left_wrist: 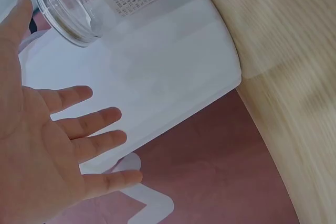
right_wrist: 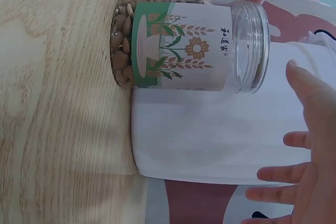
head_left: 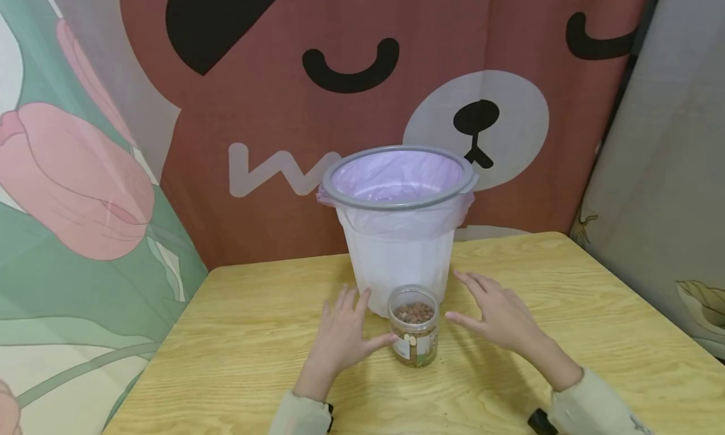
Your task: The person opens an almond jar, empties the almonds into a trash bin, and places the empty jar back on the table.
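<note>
A clear plastic jar (head_left: 416, 340) with no lid stands on the table, partly filled with brown nuts (head_left: 414, 313). Its label, printed with flowers and wheat ears, faces the right wrist view, where nuts (right_wrist: 122, 40) show at the bottom. To the jar's left is my left hand (head_left: 342, 337), fingers spread and thumb tip right at the jar's side. My right hand (head_left: 501, 312) hovers at the jar's right, fingers apart and thumb pointing towards it, with a gap between. Just behind the jar stands a white trash bin (head_left: 391, 259).
A purple bag (head_left: 362, 177) lines the bin under its grey rim (head_left: 396, 205). The wooden table (head_left: 238, 334) ends at a curtain (head_left: 255, 221) with a bear's face. Another curtain (head_left: 651, 189) hangs at the right, and a flowered one (head_left: 73, 189) at the left.
</note>
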